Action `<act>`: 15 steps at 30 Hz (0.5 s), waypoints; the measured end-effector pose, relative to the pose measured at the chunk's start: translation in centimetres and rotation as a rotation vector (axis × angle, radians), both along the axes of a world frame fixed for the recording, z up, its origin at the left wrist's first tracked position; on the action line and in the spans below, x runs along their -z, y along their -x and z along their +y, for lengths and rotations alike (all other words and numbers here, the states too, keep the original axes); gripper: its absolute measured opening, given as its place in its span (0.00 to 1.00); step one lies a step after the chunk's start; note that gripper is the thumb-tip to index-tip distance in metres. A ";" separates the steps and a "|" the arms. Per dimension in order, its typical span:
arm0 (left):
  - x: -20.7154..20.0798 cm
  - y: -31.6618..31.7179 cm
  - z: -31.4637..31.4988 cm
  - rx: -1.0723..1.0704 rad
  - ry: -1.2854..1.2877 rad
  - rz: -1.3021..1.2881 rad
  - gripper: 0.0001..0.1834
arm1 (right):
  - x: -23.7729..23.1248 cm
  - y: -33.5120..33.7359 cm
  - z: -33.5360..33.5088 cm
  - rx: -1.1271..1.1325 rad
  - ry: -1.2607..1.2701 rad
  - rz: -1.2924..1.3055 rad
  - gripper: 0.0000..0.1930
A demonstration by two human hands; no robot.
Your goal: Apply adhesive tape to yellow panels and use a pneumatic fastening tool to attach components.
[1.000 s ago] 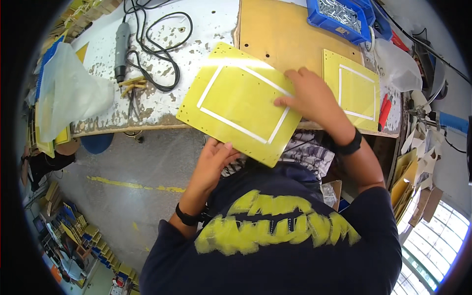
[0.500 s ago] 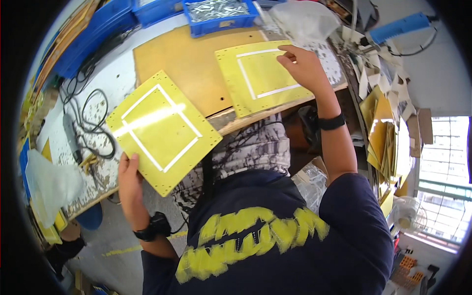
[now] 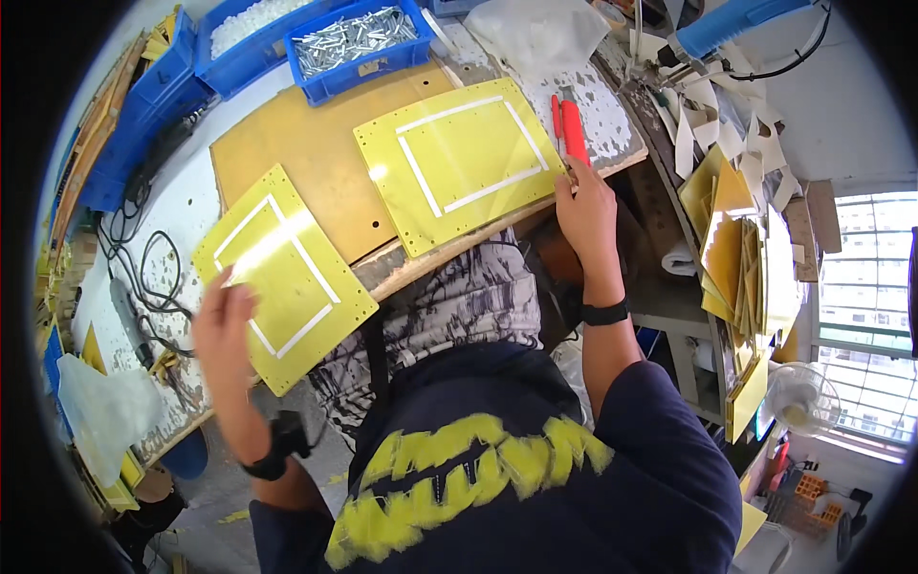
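Observation:
A square yellow panel [image 3: 306,258] with white strips in a rectangle lies tilted over the table's front edge, partly over my lap. My left hand [image 3: 225,330], smeared by motion, is at its left edge; whether it grips anything is unclear. To the right, a second yellow panel [image 3: 469,153] with a similar white outline and small holes rests on the table. My right hand [image 3: 588,215] is beside that panel's right corner, its fingers closed at the near end of a red tool [image 3: 575,134]. The tool's kind is not clear.
A brown board [image 3: 296,153] lies under the panels. Behind it stand a blue bin of metal fasteners [image 3: 359,43] and a blue bin of white pieces [image 3: 258,29]. A corded grey tool [image 3: 129,306] lies left. Yellow sheets [image 3: 736,249] and a fan [image 3: 801,397] are right.
My right hand has come off the right panel's strips to its corner, and the red tool now shows there. My left hand has shifted up along the left panel's edge. The view has turned.

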State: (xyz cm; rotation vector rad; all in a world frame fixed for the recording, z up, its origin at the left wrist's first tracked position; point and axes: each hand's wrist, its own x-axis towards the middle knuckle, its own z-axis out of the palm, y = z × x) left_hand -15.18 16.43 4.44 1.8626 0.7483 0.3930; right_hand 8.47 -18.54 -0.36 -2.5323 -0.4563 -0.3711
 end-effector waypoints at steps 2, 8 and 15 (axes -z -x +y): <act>0.9 -2.6 -4.1 0.302 0.090 0.038 0.21 | 0.6 0.2 -0.4 0.009 0.063 -0.097 0.15; 2.8 -7.2 -9.5 0.457 0.109 0.073 0.35 | 0.6 2.6 0.7 0.018 -0.042 0.031 0.17; 2.9 -7.7 -7.7 0.441 -0.165 0.067 0.36 | -2.2 8.0 1.8 -0.058 -0.178 0.329 0.20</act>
